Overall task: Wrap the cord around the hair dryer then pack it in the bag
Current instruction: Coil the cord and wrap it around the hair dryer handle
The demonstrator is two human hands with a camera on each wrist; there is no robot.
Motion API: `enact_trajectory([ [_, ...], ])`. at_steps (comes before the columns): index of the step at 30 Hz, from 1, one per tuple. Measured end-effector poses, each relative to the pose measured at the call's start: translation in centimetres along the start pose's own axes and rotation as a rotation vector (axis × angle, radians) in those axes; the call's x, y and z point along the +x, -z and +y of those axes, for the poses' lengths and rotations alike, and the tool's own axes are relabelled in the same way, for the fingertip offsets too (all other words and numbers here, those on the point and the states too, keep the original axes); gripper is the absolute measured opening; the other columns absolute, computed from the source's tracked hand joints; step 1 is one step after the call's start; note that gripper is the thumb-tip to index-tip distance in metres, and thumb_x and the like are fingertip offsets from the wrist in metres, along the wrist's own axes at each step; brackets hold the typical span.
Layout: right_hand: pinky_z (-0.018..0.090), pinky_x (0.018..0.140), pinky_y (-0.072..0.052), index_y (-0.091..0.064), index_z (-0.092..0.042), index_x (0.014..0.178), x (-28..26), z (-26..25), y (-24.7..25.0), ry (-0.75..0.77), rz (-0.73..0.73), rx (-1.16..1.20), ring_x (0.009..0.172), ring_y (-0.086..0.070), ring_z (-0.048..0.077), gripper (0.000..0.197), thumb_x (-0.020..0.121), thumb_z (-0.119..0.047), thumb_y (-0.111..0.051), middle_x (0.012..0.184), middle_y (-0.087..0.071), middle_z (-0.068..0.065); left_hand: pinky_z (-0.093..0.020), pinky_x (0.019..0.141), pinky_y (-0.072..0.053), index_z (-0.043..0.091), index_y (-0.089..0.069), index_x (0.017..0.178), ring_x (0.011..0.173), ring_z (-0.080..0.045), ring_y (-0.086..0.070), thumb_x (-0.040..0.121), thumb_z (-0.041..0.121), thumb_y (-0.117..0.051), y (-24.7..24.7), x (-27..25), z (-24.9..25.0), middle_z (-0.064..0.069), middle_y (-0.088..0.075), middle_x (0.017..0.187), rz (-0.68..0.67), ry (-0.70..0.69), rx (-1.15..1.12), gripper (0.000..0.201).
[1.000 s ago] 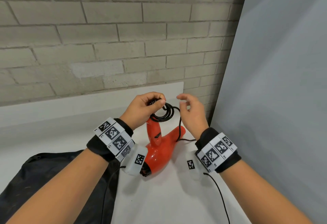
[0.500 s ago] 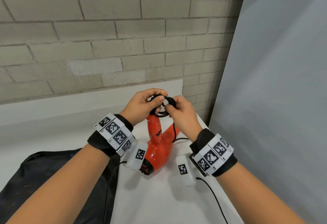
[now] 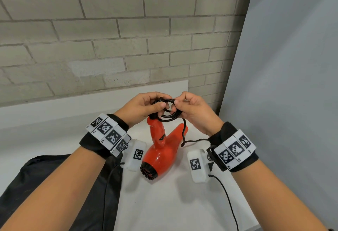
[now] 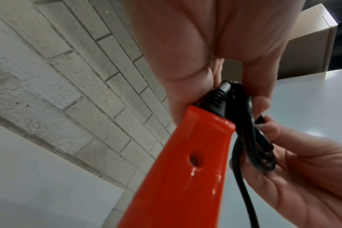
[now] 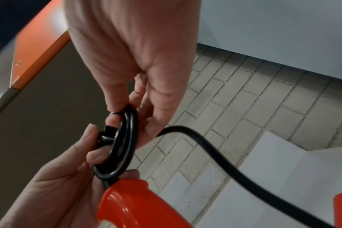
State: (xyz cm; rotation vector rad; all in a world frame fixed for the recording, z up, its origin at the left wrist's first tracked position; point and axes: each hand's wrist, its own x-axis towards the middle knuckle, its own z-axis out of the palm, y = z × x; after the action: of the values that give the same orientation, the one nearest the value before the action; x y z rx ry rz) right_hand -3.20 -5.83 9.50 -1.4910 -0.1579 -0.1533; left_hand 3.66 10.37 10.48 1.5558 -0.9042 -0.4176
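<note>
A glossy red hair dryer (image 3: 161,150) lies on the white table (image 3: 164,203) with its handle (image 4: 185,162) pointing up. The black cord (image 3: 169,115) is gathered in small loops at the handle's top. My left hand (image 3: 144,106) pinches the loops (image 5: 123,143) beside the strain relief (image 4: 217,98). From the right, my right hand (image 3: 192,110) pinches the same coil (image 4: 260,148). A loose length of cord (image 5: 215,152) hangs from the coil down across the dryer's nozzle (image 3: 180,130) to the table. The black bag (image 3: 54,185) lies at the lower left.
A grey brick wall (image 3: 109,39) stands behind the table, and a pale grey panel (image 3: 292,84) closes off the right side. Thin black cables (image 3: 225,194) run from the wrist cameras along both forearms. The table's right edge is near my right arm.
My right hand moved left from an open position to meet the left hand and took hold of the coiled cord. The coil now sits between both hands.
</note>
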Motion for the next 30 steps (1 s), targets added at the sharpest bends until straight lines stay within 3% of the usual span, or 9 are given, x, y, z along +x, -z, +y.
enact_trajectory([
  [4, 0.022, 0.06, -0.046, -0.049, -0.013, 0.063, 0.3, -0.7, -0.2, 0.048, 0.058, -0.027, 0.052, -0.052, 0.009, 0.029, 0.088, 0.002, -0.051, 0.05, -0.057, -0.005, -0.014, 0.061, -0.044, 0.009, -0.059, 0.1, 0.062, -0.002, -0.055, 0.079, 0.018, -0.049, 0.0, 0.1, 0.4, 0.0, -0.061, 0.079, -0.066, 0.03, -0.016, 0.025],
  [9, 0.019, 0.053, -0.044, -0.054, -0.014, 0.064, 0.4, -0.7, -0.5, 0.092, 0.141, -0.116, 0.05, -0.056, 0.004, 0.025, 0.087, -0.003, -0.057, 0.05, -0.061, -0.008, -0.012, 0.06, -0.045, 0.015, -0.059, 0.098, 0.063, 0.0, -0.057, 0.085, 0.012, -0.049, -0.2, 0.3, 0.5, 0.011, -0.068, 0.073, -0.034, 0.026, -0.016, 0.017],
  [12, 0.017, 0.061, -0.045, -0.062, -0.017, 0.083, -0.3, -0.5, 0.5, 0.085, 0.169, -0.235, 0.065, -0.059, 0.005, 0.011, 0.09, -0.014, -0.054, 0.073, -0.066, -0.006, -0.01, 0.055, -0.043, 0.015, -0.059, 0.095, 0.057, 0.001, -0.056, 0.09, 0.004, -0.046, -0.6, 0.6, 0.6, 0.012, -0.067, 0.068, 0.028, 0.026, 0.045, 0.018],
  [16, 0.022, 0.061, -0.042, -0.059, -0.014, 0.093, -1.5, 2.7, 5.5, -0.248, 0.273, -0.63, 0.07, -0.053, 0.013, 0.014, 0.092, -0.025, -0.05, 0.091, -0.062, 0.004, -0.009, 0.054, -0.043, 0.016, -0.058, 0.093, 0.054, 0.001, -0.055, 0.091, 0.002, -0.043, -0.7, 0.6, 0.6, 0.003, -0.059, 0.075, 0.118, 0.036, 0.061, 0.021],
  [18, 0.024, 0.063, -0.041, -0.058, -0.004, 0.106, -2.4, 5.3, 7.3, -0.616, 0.052, -1.069, 0.081, -0.053, 0.02, 0.029, 0.092, -0.027, -0.048, 0.102, -0.058, 0.01, -0.011, 0.056, -0.044, 0.019, -0.058, 0.092, 0.055, 0.0, -0.054, 0.091, 0.003, -0.043, -0.6, 0.5, 0.4, 0.002, -0.058, 0.077, 0.139, 0.036, 0.062, 0.022],
  [20, 0.027, 0.077, -0.044, -0.049, -0.003, 0.125, -3.4, 7.9, 8.1, -0.851, -0.165, -1.342, 0.106, -0.054, 0.025, 0.046, 0.091, -0.035, -0.048, 0.122, -0.055, 0.009, -0.011, 0.057, -0.044, 0.021, -0.059, 0.091, 0.056, 0.0, -0.055, 0.091, 0.004, -0.044, -0.6, 0.5, 0.4, 0.007, -0.061, 0.073, 0.154, 0.04, 0.05, 0.022],
  [22, 0.03, 0.093, -0.042, -0.041, -0.006, 0.131, -4.2, 9.5, 8.3, -0.906, -0.143, -1.395, 0.12, -0.049, 0.026, 0.059, 0.087, -0.041, -0.054, 0.134, -0.049, 0.011, -0.011, 0.057, -0.045, 0.022, -0.059, 0.092, 0.057, 0.0, -0.057, 0.091, 0.005, -0.044, -0.8, 0.4, 0.4, 0.007, -0.061, 0.075, 0.161, 0.044, 0.046, 0.022],
  [27, 0.028, 0.082, -0.048, -0.041, -0.003, 0.131, -4.2, 9.8, 7.7, -0.909, -0.073, -1.353, 0.119, -0.053, 0.026, 0.062, 0.085, -0.042, -0.057, 0.131, -0.053, 0.013, -0.026, 0.079, -0.047, 0.029, -0.059, 0.093, 0.077, -0.005, -0.06, 0.091, 0.009, -0.047, -1.2, 0.4, 0.4, 0.002, -0.063, 0.089, 0.196, 0.06, 0.106, 0.023],
  [30, 0.031, 0.099, -0.04, -0.043, -0.005, 0.13, -4.0, 10.4, 7.2, -0.879, -0.102, -1.379, 0.123, -0.048, 0.027, 0.064, 0.087, -0.051, -0.049, 0.134, -0.051, 0.012, -0.029, 0.083, -0.047, 0.032, -0.059, 0.093, 0.084, -0.014, -0.059, 0.09, 0.011, -0.05, -1.3, 0.3, 0.5, -0.004, -0.06, 0.097, 0.221, 0.056, 0.157, 0.023],
])
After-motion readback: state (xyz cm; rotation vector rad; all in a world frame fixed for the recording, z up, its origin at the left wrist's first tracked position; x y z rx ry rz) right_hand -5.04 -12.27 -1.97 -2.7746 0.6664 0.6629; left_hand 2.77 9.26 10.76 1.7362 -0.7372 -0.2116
